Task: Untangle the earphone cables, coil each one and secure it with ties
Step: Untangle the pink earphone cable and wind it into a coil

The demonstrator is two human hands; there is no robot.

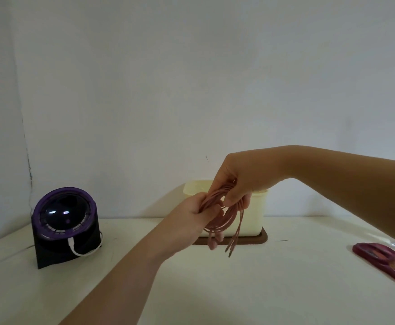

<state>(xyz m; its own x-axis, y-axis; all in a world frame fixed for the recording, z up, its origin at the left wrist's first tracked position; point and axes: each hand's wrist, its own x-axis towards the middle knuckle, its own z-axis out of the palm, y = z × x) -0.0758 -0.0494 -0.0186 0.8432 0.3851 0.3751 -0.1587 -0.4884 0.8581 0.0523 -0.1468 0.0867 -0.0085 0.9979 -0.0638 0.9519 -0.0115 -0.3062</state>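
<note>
Pale desk (pixel 262 282) against a white wall; a cream box (pixel 252 219) stands on a brown tray (pixel 263 238), its inside hidden. In front of it my left hand (pixel 191 211) and right hand (pixel 241 175) curl their fingers round the coiled pink earphone cable (pixel 225 222)

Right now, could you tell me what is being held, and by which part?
Both the left hand and right hand grip the pink cable bundle at its looped top; ends hang free.
</note>
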